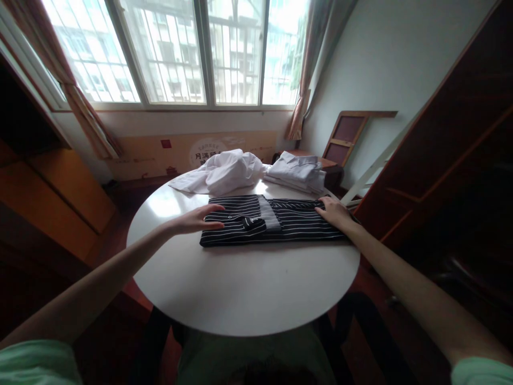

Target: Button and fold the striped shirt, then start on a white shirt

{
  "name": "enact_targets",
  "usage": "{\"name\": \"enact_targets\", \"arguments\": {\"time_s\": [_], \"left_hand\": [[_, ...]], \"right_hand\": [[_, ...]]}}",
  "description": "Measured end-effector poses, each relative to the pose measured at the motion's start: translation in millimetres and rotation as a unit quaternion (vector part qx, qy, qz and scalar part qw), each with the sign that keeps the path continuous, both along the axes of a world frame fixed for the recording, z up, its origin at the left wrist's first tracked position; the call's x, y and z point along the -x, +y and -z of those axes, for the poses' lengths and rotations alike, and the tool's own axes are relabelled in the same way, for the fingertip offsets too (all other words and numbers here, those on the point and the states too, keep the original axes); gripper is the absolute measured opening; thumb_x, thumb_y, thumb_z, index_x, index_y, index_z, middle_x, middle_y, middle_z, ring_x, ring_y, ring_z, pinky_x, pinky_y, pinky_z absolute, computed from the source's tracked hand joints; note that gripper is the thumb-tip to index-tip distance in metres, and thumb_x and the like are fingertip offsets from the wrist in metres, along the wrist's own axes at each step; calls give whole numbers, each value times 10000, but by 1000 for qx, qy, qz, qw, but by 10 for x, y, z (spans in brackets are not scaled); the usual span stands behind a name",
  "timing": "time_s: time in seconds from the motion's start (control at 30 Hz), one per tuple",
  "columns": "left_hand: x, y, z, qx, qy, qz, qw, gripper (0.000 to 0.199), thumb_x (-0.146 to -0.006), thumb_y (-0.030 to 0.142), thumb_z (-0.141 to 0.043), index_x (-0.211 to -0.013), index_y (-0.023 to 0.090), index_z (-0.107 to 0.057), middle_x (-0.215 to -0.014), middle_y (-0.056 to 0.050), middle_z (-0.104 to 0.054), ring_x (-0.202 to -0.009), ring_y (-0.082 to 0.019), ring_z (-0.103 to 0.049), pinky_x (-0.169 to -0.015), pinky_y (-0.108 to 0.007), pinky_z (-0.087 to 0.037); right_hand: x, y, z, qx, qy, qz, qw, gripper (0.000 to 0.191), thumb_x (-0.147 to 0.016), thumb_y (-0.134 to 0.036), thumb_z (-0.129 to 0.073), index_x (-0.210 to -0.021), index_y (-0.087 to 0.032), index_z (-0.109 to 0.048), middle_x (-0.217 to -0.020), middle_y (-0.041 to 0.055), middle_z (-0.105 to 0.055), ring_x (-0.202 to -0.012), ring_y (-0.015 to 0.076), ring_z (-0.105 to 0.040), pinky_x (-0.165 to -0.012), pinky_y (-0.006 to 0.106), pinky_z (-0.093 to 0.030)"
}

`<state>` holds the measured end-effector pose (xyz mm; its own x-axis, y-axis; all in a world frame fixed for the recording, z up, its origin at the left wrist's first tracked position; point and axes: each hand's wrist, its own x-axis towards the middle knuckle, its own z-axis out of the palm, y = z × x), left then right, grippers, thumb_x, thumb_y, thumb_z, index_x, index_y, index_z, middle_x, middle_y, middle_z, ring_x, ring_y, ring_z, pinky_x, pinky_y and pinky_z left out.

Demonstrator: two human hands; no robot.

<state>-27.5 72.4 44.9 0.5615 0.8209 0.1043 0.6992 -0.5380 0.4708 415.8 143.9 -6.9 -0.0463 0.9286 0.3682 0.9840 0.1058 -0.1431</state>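
A black shirt with white stripes (304, 227) lies folded into a long strip across the white round table (248, 289). Its grey inner collar part and a button show left of its middle. At the shirt's left end rests my left hand (198, 218), fingers apart and touching the cloth. My right hand (334, 212) lies on the upper edge near the right end, its fingers spread over the fabric. The shirt's far right end is partly hidden by my right wrist.
Behind the shirt, a crumpled white garment (234, 174) sits at the back of the table, and a stack of folded white shirts (298, 171) lies right of it. A wooden chair (342, 136) stands beyond, near the wall. Dark wooden furniture (433, 160) rises on the right.
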Motion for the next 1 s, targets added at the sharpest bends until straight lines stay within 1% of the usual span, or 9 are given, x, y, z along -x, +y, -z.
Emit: {"name": "enact_targets", "arguments": {"time_s": [0.1, 0.2, 0.3, 0.47, 0.53, 0.63, 0.8, 0.9, 1.0], "left_hand": [[-11, -213, 224, -103, 32, 28, 994, 604, -734, 482, -541, -1252, 201, -410, -1328, -116, -401, -1210, -250, -380, -984, -406, -354], [-76, -313, 368, -177, 35, 36, 983, 497, -774, 400, -521, -1215, 184, -444, -1321, -127, -401, -1205, -246, -384, -977, -416, -368], [-123, -348, 412, -203, 38, 50, 977, 365, -805, 301, -485, -1154, 193, -488, -1242, -107, -480, -1133, -218, -457, -931, -390, -421], [-147, -391, 437, -238, 39, 49, 969, 293, -791, 188, -475, -1081, 197, -515, -1103, -81, -556, -1048, -195, -501, -885, -367, -452], [-146, -408, 458, -247, 41, 42, 967, 268, -787, 163, -468, -1048, 192, -523, -1067, -76, -564, -1005, -185, -513, -857, -355, -463], [-137, -419, 492, -251, 52, 33, 966, 206, -794, 151, -449, -973, 180, -546, -992, -73, -579, -922, -170, -530, -806, -329, -474], [-121, -395, 527, -240, 33, 46, 969, 204, -821, 144, -398, -914, 184, -574, -939, -63, -594, -855, -147, -542, -751, -291, -473], [-115, -402, 533, -239, 20, 49, 970, 220, -835, 161, -379, -917, 184, -582, -933, -65, -598, -843, -143, -544, -744, -287, -468], [-114, -436, 508, -242, 26, 48, 969, 207, -848, 221, -389, -900, 182, -586, -900, -65, -602, -834, -147, -545, -736, -289, -462]], "right_hand": [[408, -132, -142, -30, 104, -35, 994, 261, -756, -262, -507, -967, -130, -585, -975, 117, -630, -901, 224, -580, -810, 345, -446], [899, -352, -248, -26, 172, -185, 967, 237, -747, -299, -554, -926, -146, -583, -885, 73, -640, -808, 180, -594, -736, 307, -469], [1331, -587, -308, -26, 160, -312, 936, 240, -757, -326, -568, -916, -147, -582, -918, 71, -623, -854, 170, -575, -771, 306, -449], [1779, -706, -321, -19, 60, -402, 913, 275, -732, -290, -609, -979, -178, -564, -983, 73, -585, -924, 189, -534, -792, 333, -414], [1858, -653, -303, -17, 1, -394, 919, 204, -729, -240, -600, -921, -172, -581, -920, 65, -591, -879, 188, -536, -758, 321, -405], [1877, -561, -274, -17, -37, -331, 943, 72, -754, -202, -542, -785, -159, -591, -814, 58, -598, -771, 168, -542, -673, 276, -390], [1780, -508, -269, -11, -1, -201, 979, 165, -781, -298, -496, -720, -174, -586, -689, 49, -617, -629, 155, -542, -563, 254, -357], [1750, -518, -253, 5, 9, -182, 983, 173, -784, -309, -484, -720, -186, -587, -657, 40, -626, -598, 155, -543, -556, 254, -356], [1759, -548, -194, 15, 6, -177, 984, 162, -789, -296, -479, -810, -179, -590, -743, 57, -644, -655, 167, -563, -580, 257, -374]]}}
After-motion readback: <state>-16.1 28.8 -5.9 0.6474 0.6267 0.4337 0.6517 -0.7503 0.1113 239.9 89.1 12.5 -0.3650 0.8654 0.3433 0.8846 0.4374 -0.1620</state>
